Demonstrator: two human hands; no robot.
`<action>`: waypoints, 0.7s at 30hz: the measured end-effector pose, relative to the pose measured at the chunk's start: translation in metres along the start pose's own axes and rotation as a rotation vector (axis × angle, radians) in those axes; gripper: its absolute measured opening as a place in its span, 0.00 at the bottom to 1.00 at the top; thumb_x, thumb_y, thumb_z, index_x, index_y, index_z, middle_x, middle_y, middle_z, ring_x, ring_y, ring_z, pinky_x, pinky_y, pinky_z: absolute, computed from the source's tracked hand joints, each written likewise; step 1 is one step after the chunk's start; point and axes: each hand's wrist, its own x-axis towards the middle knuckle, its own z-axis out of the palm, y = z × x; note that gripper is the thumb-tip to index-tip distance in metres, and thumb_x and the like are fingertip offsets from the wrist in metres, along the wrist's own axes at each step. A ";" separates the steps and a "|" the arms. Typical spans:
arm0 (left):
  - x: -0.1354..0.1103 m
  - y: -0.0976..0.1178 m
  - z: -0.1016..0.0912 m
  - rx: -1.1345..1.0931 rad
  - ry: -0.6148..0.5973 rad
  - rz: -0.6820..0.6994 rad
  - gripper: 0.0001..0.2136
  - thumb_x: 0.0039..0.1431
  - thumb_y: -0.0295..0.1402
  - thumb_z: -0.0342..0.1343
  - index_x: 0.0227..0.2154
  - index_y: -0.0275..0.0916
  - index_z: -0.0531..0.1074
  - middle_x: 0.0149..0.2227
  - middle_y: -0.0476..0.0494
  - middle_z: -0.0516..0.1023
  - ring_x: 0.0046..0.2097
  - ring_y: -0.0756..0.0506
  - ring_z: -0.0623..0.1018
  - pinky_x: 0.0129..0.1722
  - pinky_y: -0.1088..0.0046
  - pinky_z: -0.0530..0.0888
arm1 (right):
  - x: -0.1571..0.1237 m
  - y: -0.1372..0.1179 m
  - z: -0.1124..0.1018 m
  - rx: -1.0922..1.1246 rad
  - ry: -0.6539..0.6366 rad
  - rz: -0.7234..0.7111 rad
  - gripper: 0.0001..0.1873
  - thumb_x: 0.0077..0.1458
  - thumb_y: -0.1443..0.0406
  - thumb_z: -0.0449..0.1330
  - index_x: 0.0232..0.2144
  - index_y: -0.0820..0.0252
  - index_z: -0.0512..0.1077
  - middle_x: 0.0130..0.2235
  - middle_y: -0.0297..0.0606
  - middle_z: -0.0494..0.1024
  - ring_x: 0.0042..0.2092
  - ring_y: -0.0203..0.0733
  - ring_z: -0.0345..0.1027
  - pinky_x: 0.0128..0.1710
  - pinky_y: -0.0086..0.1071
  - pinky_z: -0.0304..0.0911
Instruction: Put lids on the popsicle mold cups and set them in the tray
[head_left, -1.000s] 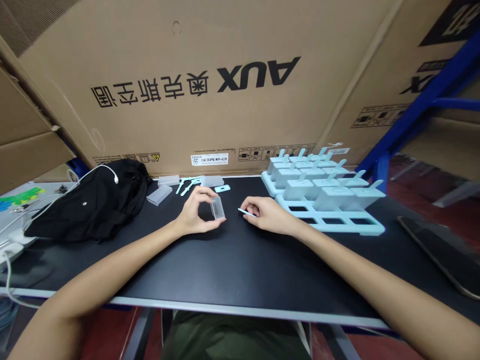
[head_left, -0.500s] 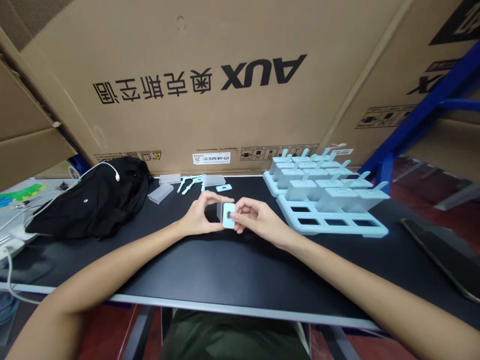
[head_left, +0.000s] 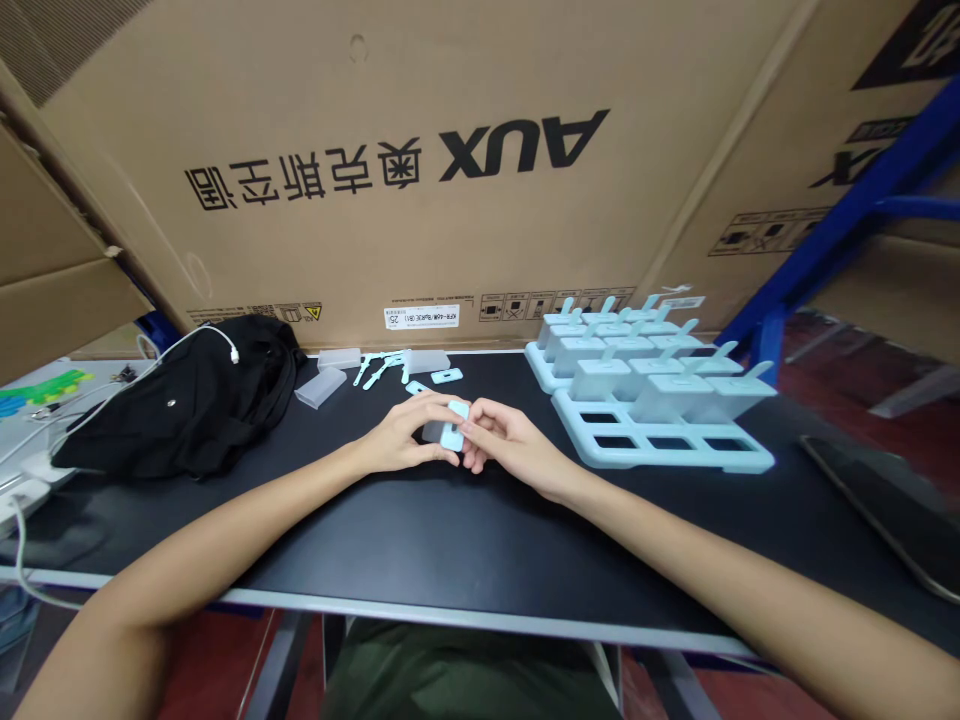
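My left hand (head_left: 394, 438) is closed around a clear popsicle mold cup (head_left: 433, 431), its fingers and thumb reaching the edges of the light blue lid (head_left: 453, 430) on the cup's end. From the other side, my right hand (head_left: 517, 448) grips that lid, thumb on its face near the centre slot. The fingers hide part of the lid, so I cannot tell how firmly it sits. Behind my hands lie two loose blue lids (head_left: 448, 376), several thin blue sticks (head_left: 384, 368) and several clear cups (head_left: 322, 387).
To the right stand light blue racks (head_left: 675, 457) with several lidded, sticked popsicle molds (head_left: 675, 397). A phone (head_left: 877, 510) lies at the far right. A black bag (head_left: 187, 400) and white cables (head_left: 22, 540) occupy the left. A large cardboard box (head_left: 337, 240) walls the back.
My left fingers have moved forward over the cup onto the lid's edge, covering more of the cup. A loose blue lid behind my left hand has come into view.
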 end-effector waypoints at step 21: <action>0.005 0.024 -0.003 0.415 -0.415 -0.081 0.18 0.69 0.52 0.55 0.46 0.42 0.73 0.45 0.43 0.78 0.39 0.44 0.80 0.33 0.72 0.73 | 0.024 0.019 -0.032 -0.803 0.185 -0.243 0.04 0.61 0.62 0.57 0.38 0.56 0.68 0.42 0.43 0.76 0.43 0.45 0.70 0.49 0.46 0.66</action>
